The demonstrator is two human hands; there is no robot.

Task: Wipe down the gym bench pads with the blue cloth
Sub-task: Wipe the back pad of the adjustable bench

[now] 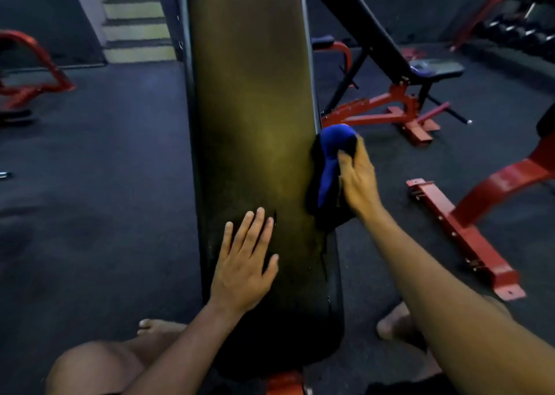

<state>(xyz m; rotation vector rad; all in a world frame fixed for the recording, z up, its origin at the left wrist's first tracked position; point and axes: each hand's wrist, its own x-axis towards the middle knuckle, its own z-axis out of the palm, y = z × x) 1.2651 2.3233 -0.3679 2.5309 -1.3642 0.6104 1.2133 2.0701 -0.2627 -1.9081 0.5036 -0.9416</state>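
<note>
While the right hand's (357,181) fingers (345,160) curl round the blue cloth (332,154) against the pad's (252,94) right edge at about three o'clock, the left hand (243,262) rests flat, fingers straight, on the pad near seven o'clock.

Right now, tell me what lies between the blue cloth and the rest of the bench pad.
Only the left hand, resting flat on the near part of the bench pad. The right hand holds the blue cloth at the pad's right edge; the far stretch shows nothing on it.
</note>
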